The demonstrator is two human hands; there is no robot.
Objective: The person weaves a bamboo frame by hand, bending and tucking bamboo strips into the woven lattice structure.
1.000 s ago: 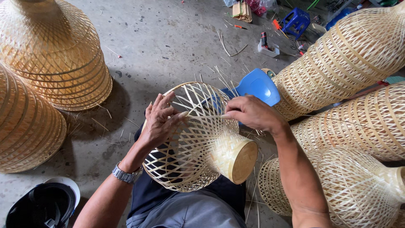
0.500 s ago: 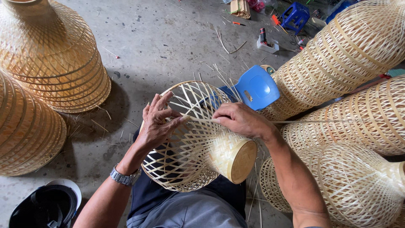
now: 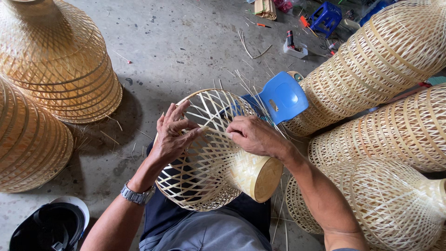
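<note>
A half-woven bamboo lampshade (image 3: 204,172) with an open lattice body and a tightly woven neck lies across my lap, neck toward the lower right. My left hand (image 3: 173,135) rests on its upper left side, fingers pinching a thin bamboo strip. My right hand (image 3: 253,136) sits on top of the lattice just right of it, fingertips pressing the same strip. Loose strip ends stick up from the far rim. A metal watch (image 3: 137,195) is on my left wrist.
Stacks of finished woven shades stand at left (image 3: 55,60) and lower left (image 3: 28,144); more lie at right (image 3: 381,60) and lower right (image 3: 395,204). A blue plastic stool (image 3: 282,96) is behind the work. A dark helmet (image 3: 49,227) sits at bottom left. Tools and scraps litter the concrete floor far back.
My right hand has slid left across the lattice toward my left hand, and both now meet on one strip. The shade has barely moved.
</note>
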